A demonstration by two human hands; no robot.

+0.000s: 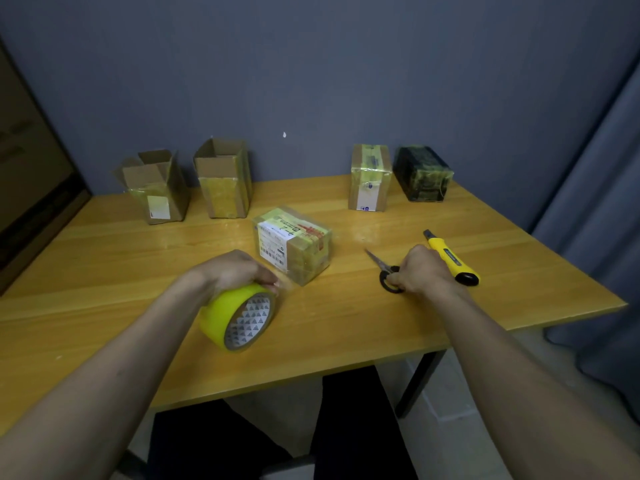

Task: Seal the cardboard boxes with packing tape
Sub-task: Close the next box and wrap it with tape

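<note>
On table (104, 271), five boxes (294, 244), one tape roll (239, 317)

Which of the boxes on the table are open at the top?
The two brown boxes at the back left: their top flaps stand up. The other three are closed and taped over.

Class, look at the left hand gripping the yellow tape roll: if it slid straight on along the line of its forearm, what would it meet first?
Probably the taped box with the shipping label, lying just beyond the left hand and tape roll; depth is hard to judge.
</note>
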